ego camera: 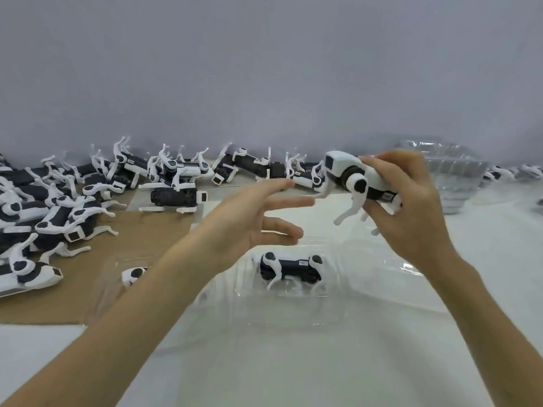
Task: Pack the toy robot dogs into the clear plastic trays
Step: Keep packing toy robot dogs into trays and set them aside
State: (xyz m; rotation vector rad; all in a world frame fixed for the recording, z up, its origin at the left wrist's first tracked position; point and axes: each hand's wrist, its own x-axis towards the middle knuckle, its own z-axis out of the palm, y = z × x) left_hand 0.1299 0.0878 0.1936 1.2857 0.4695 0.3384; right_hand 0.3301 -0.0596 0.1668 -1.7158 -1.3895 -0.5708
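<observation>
**Line up the lifted dog before seating it**

The right hand (411, 207) grips a toy robot dog (352, 174) by its body, held in the air above the clear plastic tray (382, 277) on the bench (293, 362). The left hand (249, 218) is spread wide, holding nothing, close to the dog's head. One packed dog (289, 267) already sits in the tray. The legs hang loose, so the free hand should probably fold them flat, then match the dog to an empty pocket beside its neighbour and press evenly.

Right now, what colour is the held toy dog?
The toy dog is white with black parts; head view.
</observation>
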